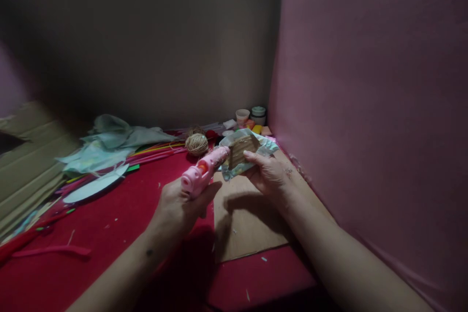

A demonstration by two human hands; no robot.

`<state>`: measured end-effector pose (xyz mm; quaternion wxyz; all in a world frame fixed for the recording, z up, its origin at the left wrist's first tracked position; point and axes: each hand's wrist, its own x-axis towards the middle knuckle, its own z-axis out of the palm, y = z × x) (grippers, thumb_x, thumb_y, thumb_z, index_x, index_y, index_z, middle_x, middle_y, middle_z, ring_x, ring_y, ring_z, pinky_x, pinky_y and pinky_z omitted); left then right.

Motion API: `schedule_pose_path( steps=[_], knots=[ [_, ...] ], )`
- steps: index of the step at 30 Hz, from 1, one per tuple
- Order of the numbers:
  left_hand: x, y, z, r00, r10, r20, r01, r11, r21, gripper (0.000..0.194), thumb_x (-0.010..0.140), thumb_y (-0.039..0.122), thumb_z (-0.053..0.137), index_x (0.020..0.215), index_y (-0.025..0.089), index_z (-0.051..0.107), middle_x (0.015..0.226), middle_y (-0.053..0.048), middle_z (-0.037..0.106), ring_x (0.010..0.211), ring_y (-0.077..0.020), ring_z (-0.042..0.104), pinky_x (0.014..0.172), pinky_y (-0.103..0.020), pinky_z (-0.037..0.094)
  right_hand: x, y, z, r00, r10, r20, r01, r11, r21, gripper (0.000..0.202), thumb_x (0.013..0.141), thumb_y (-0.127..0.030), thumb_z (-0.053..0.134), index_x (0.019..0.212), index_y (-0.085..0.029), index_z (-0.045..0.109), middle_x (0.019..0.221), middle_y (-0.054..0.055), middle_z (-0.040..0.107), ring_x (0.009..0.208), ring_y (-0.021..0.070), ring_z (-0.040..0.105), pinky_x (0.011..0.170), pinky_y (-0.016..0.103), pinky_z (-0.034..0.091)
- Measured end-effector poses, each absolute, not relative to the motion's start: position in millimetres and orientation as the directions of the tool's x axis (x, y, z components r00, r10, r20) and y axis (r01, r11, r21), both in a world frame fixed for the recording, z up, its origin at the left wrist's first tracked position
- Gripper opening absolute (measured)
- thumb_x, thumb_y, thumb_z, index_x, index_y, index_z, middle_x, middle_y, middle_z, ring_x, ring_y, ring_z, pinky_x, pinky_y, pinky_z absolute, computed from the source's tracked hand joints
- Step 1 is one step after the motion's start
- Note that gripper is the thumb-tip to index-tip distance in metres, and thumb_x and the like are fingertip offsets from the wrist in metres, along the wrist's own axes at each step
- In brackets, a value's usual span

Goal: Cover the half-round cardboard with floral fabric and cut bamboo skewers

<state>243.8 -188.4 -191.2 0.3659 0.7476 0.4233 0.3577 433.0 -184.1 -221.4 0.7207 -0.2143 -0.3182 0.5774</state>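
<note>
My left hand (183, 204) is wrapped round the handle of a pink glue gun (204, 170), whose nozzle points up and right. The nozzle end is at the left edge of a brown cardboard piece (241, 150) with pale patterned fabric (234, 170) around its edges. My right hand (266, 170) holds this piece from the right, thumb on top of the cardboard; its other fingers are mostly hidden underneath. Both hands are above a flat brown board (248, 224) on the red table cover (146, 214).
Behind the glue gun sits a ball of twine (196, 144). Crumpled fabric (106, 144), a white oval piece (97, 185) and coloured strips lie at the left. A small cup (242, 116) and a lidded jar (258, 115) stand in the back corner. A pink wall (373, 107) borders the right.
</note>
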Motion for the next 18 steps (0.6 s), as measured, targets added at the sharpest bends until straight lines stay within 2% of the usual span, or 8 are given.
schedule_pose_path(
  steps=[5, 11, 18],
  knots=[
    [244.5, -187.9, -190.5, 0.421, 0.877, 0.233, 0.36, -0.398, 0.844, 0.059, 0.077, 0.044, 0.063, 0.129, 0.017, 0.055, 0.048, 0.005, 0.051, 0.04, -0.0092, 0.043, 0.038, -0.019, 0.036, 431.5, -184.6, -219.6, 0.132, 0.975, 0.178, -0.723, 0.217, -0.655, 0.027, 0.07, -0.011, 0.064, 0.094, -0.022, 0.064, 0.09, -0.001, 0.073, 0.082, 0.0173, 0.067, 0.081, 0.038, 0.055],
    [244.2, -188.5, -192.4, 0.376, 0.899, 0.225, 0.398, -0.376, 0.837, 0.054, 0.075, 0.046, 0.064, 0.119, 0.015, 0.062, 0.045, 0.005, 0.049, 0.04, -0.011, 0.046, 0.04, -0.02, 0.038, 431.8, -184.6, -220.6, 0.112, 0.972, 0.206, -0.689, 0.225, -0.689, 0.026, 0.072, -0.013, 0.063, 0.097, -0.022, 0.064, 0.095, 0.001, 0.073, 0.088, 0.0188, 0.067, 0.083, 0.039, 0.054],
    [246.5, -188.5, -186.9, 0.482, 0.848, 0.219, 0.327, -0.407, 0.853, 0.057, 0.079, 0.04, 0.061, 0.131, 0.017, 0.053, 0.047, 0.006, 0.05, 0.038, -0.0092, 0.043, 0.038, -0.019, 0.036, 435.4, -183.4, -220.9, 0.142, 0.97, 0.199, -0.704, 0.24, -0.669, 0.029, 0.071, -0.013, 0.062, 0.098, -0.024, 0.064, 0.094, 0.001, 0.073, 0.092, 0.0194, 0.066, 0.082, 0.039, 0.055]
  ],
)
